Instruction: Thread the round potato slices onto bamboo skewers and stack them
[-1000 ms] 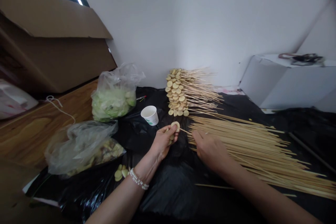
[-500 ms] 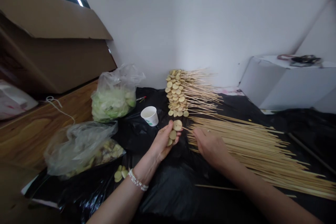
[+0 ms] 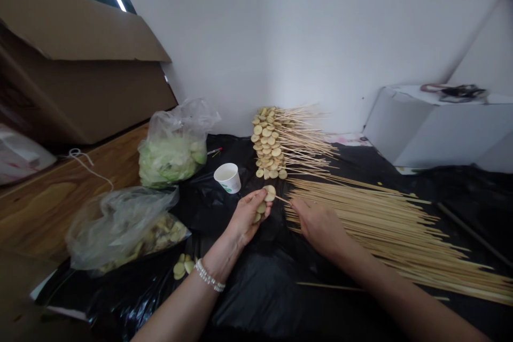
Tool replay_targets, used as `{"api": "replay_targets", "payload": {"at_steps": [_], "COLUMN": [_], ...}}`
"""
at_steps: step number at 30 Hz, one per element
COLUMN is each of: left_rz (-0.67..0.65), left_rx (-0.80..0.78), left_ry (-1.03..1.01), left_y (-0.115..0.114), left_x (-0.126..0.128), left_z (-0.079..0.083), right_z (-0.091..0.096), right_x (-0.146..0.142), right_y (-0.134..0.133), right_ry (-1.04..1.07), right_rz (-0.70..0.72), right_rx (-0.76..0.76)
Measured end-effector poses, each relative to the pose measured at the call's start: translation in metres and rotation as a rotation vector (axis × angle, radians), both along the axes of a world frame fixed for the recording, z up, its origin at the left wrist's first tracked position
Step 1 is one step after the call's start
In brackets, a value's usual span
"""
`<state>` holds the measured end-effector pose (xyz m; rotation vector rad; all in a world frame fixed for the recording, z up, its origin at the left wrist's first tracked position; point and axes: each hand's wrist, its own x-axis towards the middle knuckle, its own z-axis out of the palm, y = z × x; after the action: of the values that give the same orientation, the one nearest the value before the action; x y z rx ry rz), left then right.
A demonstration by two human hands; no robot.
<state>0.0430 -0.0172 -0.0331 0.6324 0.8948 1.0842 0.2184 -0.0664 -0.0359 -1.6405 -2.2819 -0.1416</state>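
slices (image 3: 267, 194) pale yellow | sheet (image 3: 256, 283) black | cup (image 3: 227, 177) white

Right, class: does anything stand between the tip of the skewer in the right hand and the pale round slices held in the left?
Nothing visible does. The right hand holds a skewer whose tip meets the top slice pinched in the left hand. Only the black sheet lies beneath them.

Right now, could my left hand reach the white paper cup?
Probably yes. The paper cup stands just beyond the left hand on the black sheet, nothing between them. But that hand is full of pale slices, so gripping it looks hard.
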Motion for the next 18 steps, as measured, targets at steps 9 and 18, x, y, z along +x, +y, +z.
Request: {"api": "replay_targets", "payload": {"at_steps": [9, 18], "left_rz": [-0.029, 0.1], "left_rx": [-0.007, -0.055], "left_ry": [-0.038, -0.117], "left_y": [-0.001, 0.012], "left_x": [0.001, -0.011], "left_z": [-0.002, 0.0], "right_z": [0.011, 0.014], "right_x": [0.004, 0.016], "right_y": [0.001, 0.005], "right_ry": [0.039, 0.101], "right_rz": [0.031, -0.003], "right_rx": [-0.034, 0.002]}}
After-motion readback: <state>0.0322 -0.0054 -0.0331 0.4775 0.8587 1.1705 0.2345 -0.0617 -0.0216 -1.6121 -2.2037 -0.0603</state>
